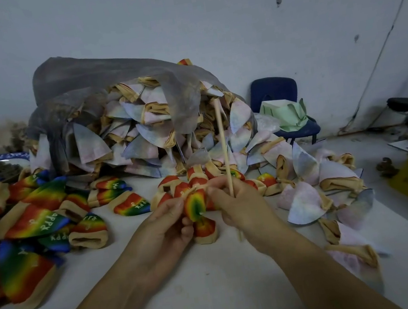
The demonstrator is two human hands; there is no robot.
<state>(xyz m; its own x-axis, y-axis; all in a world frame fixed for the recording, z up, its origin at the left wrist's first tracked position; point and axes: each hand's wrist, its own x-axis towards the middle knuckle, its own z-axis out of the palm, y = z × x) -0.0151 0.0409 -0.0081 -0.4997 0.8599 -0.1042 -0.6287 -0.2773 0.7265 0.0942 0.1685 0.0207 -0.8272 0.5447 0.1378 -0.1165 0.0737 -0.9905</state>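
In front of the bag (104,71), both hands meet on 1 rainbow piece (195,206). The left hand (167,224) curls round it; the right hand (234,203) pinches its top and grips an upright stick (221,138). More rainbow pieces (34,221) lie left of the bag.

Stick (222,138) (upright) in right grip (243,209)
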